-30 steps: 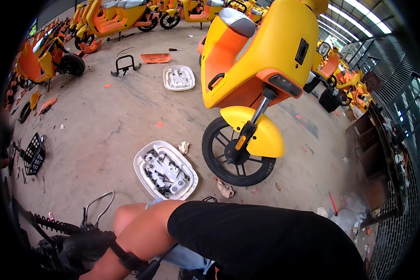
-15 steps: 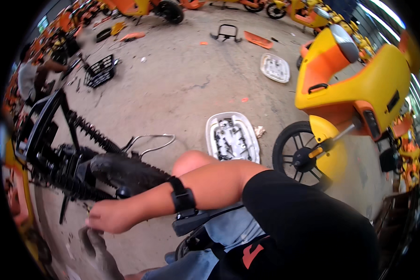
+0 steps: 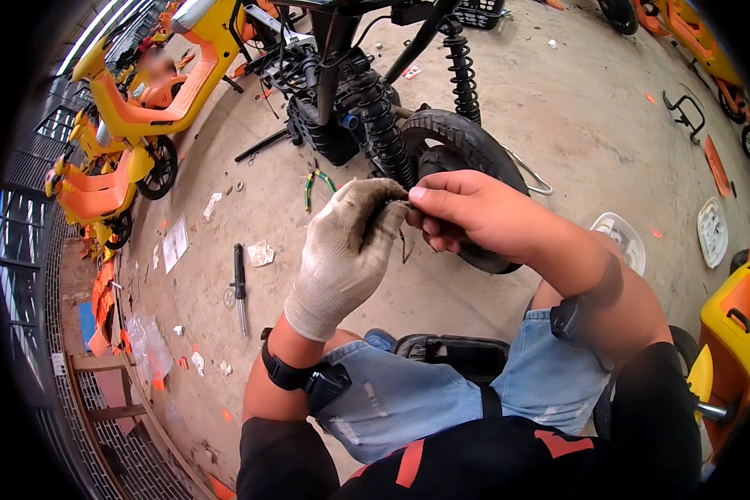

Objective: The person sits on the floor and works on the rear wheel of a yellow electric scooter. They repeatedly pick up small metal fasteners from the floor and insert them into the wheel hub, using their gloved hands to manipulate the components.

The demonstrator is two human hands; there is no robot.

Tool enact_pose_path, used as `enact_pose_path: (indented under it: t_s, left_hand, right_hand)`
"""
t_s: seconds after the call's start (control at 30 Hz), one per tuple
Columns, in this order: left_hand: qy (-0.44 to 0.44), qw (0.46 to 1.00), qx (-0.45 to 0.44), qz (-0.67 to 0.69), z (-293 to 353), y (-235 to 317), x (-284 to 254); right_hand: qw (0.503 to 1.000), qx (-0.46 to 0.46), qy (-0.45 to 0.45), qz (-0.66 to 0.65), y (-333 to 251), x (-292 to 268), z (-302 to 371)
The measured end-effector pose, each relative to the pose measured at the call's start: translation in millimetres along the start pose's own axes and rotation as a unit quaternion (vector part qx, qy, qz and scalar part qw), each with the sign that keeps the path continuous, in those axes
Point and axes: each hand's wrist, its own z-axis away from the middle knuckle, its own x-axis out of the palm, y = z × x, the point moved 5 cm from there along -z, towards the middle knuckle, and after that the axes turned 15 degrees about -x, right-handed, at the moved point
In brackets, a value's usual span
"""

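My left hand, in a soiled white knit glove, meets my bare right hand in front of the scooter's stripped black frame. Both are closed in pinches, fingertips together. Between them is a small dark bit, too small to name; a thin dark strand hangs just below. Right behind the hands are a black coil-spring shock absorber and a black wheel, with a second shock absorber beyond. Green-handled pliers lie on the floor just left of the wheel.
A black-handled tool with a metal shaft lies on the floor at left, near crumpled paper. A white tray stands at right, partly behind my arm. Yellow-orange scooters stand far left; another is at right.
My view has swung left, bringing the frame to the middle. Both hands now meet in front of me; before, my right arm reached across to the left beside the gloved hand.
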Motion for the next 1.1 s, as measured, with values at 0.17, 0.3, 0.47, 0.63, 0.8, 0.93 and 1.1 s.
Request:
enact_pose_path:
  t_s: [0.17, 0.3, 0.47, 0.63, 0.8, 0.93, 1.1]
  left_hand:
    - [0.017, 0.999, 0.022, -0.029, -1, 4, 1]
    - [0.025, 0.998, 0.022, -0.058, -2, 3, 3]
    - [-0.032, 0.998, -0.048, 0.002, 2, 7, 2]
    - [-0.091, 0.952, -0.223, 0.19, 6, -4, 3]
    - [-0.177, 0.849, -0.345, 0.358, 7, -12, 3]
    - [-0.125, 0.9, -0.275, 0.313, 4, -16, 5]
    - [-0.048, 0.966, -0.179, 0.178, -1, -16, 1]
  right_hand:
    - [0.999, -0.007, 0.022, 0.028, -2, -5, 1]
    - [0.995, -0.044, 0.019, 0.087, 0, -8, 0]
    - [0.991, -0.076, 0.02, 0.112, -13, -2, 4]
    - [0.932, -0.224, 0.052, 0.279, -25, 10, 11]
    - [0.742, -0.443, 0.046, 0.5, -37, 21, 12]
    - [0.823, -0.379, 0.061, 0.419, -27, 12, 4]
    - [0.993, -0.075, 0.071, 0.054, 1, -1, -4]
